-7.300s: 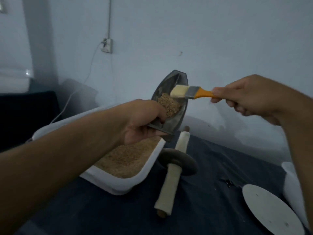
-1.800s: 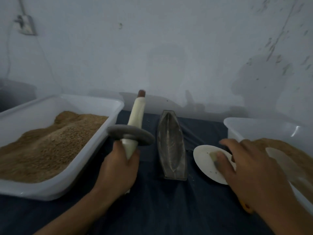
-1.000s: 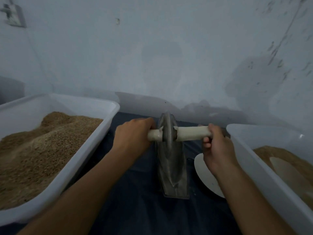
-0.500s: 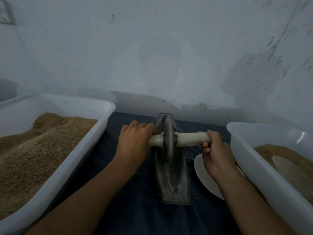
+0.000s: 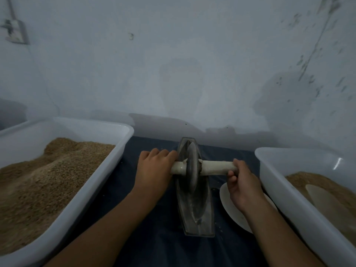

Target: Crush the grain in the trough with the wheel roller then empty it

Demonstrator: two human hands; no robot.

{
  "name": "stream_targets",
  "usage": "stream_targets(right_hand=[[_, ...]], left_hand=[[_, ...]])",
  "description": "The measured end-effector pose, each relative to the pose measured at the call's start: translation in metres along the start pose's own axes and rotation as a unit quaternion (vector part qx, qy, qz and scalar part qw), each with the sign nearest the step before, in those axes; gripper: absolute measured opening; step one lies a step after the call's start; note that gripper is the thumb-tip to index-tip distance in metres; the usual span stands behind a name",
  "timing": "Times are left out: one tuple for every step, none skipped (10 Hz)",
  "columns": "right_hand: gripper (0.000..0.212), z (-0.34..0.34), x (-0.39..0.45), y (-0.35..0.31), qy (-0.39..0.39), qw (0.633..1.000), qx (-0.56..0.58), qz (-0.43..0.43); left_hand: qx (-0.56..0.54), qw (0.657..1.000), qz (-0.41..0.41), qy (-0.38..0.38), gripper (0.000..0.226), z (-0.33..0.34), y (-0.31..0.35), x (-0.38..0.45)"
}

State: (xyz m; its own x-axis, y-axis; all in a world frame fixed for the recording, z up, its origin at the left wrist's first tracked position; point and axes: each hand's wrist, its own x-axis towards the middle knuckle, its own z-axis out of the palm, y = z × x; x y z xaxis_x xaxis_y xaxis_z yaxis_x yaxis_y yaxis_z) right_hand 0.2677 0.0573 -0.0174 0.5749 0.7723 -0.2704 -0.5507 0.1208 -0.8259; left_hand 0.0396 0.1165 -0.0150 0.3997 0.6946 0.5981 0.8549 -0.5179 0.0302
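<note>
A grey boat-shaped metal trough (image 5: pixel 198 211) lies lengthwise on the dark cloth in the middle. The wheel roller (image 5: pixel 192 166), a grey disc on a pale cross handle, stands upright in the trough's far half. My left hand (image 5: pixel 154 170) grips the handle's left end. My right hand (image 5: pixel 240 182) grips its right end. The near half of the trough shows bare metal with only faint dust; no grain is plain to see in it.
A white tub (image 5: pixel 107 166) heaped with brown grain stands at the left. Another white tub (image 5: pixel 285 189) with grain and a pale scoop stands at the right. A white plate (image 5: pixel 229 205) lies between the trough and the right tub. A wall rises close behind.
Since half a second ago the roller has stayed in the trough's far half, both hands still gripping its handle; any roll along the trough is slight.
</note>
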Motion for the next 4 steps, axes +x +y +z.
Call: stream_targets(right_hand=[[0.018, -0.002, -0.001, 0.001, 0.005, 1.0, -0.018, -0.021], [0.036, -0.006, -0.006, -0.001, 0.035, 0.99, -0.109, -0.079], [0.06, -0.012, -0.021, -0.005, 0.079, 0.948, -0.237, -0.197], [0.067, -0.016, -0.045, -0.012, 0.069, 0.862, -0.365, -0.344]], left_hand=[[0.012, 1.0, -0.009, -0.019, 0.029, 0.0, 0.001, -0.003], [0.011, 0.999, -0.012, -0.029, 0.038, -0.006, 0.0, -0.006], [0.013, 1.0, -0.013, -0.019, 0.05, -0.014, -0.001, -0.01], [-0.027, 0.999, -0.028, -0.001, 0.066, -0.026, 0.001, -0.022]])
